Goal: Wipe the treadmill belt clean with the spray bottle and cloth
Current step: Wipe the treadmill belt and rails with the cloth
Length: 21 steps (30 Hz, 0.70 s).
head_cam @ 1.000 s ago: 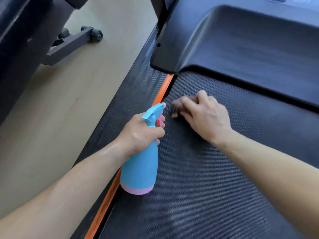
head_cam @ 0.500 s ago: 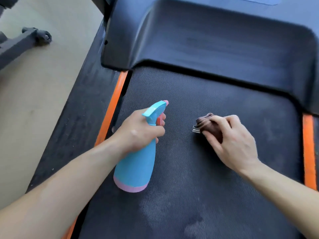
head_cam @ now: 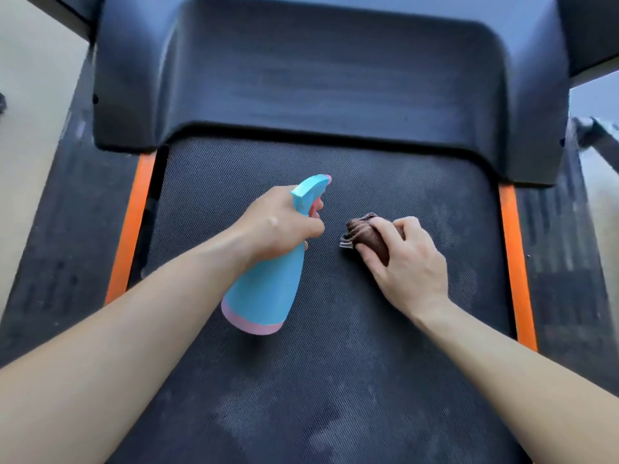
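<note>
The person bends over the treadmill belt (head_cam: 335, 380), both bare forearms stretched toward the motor cover (head_cam: 335, 78) at its head. The left hand (head_cam: 278, 226) is wrapped round the neck of a light-blue spray bottle (head_cam: 264, 296) with a pink band at its base. A finger lies over the pink trigger, and the nozzle points toward the motor cover. The bottle is tilted, base toward the person; I cannot tell whether that base touches the belt.

The right hand (head_cam: 408, 262) presses a bunched brown cloth (head_cam: 365, 232) down onto the belt, fingers curled over it. A crumpled end with a pale edge pokes out on the bottle's side. Cloth and bottle are near each other but apart, both a little short of the motor cover and about level with its middle.

Farther from the motor cover, toward the person, the belt shows pale, blotchy patches. An orange strip (head_cam: 132, 229) runs back from under each front corner of the motor cover along the belt's edge, with a dark ribbed side rail (head_cam: 60, 246) outside it. Pale floor (head_cam: 30, 95) shows beyond the cover's left corner.
</note>
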Available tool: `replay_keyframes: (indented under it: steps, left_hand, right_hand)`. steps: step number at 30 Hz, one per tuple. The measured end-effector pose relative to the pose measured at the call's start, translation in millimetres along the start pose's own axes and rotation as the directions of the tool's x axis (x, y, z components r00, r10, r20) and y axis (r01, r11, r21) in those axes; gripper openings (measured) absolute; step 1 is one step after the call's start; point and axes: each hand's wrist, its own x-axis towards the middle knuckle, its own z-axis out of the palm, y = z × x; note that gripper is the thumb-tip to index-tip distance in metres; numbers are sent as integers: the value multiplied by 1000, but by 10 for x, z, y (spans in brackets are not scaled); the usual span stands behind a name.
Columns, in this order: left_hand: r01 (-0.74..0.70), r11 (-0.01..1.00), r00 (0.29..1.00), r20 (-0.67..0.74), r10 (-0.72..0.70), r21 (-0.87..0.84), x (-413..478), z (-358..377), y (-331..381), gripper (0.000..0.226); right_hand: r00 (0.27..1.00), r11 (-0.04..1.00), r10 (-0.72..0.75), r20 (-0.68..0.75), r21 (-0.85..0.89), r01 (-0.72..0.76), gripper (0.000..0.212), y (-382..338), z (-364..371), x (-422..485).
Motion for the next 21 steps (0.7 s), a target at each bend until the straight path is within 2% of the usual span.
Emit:
replay_keyframes:
  steps: [5,9,13,16,18,21]
  left_hand:
    - [38,999,999,-28,-38,13,14,14,-63,39]
    - [38,993,998,-46,-34,110,19,17,-76,19]
    - [42,986,997,-71,-31,164,-27,-14,-120,28]
    - [37,997,998,-61,-33,68,-35,-59,-205,45]
    - [30,999,998,-58,-29,12,-44,-93,-243,48]
    - [13,998,998,-68,-17,-53,-51,-152,-295,48]
  right_hand:
    - [999,1000,-25,-37,-11,24,47,31,56,11]
    - [997,998,-46,-69,-36,44,47,49,91,6]
    - [992,997,-74,-107,-39,70,43,67,116,-2]
    - [990,995,-85,-115,-53,79,45,65,125,-5]
    - [988,994,-104,-114,-49,99,49,62,104,-6]
    - [966,970,-241,-97,-56,236,47,21,73,61]
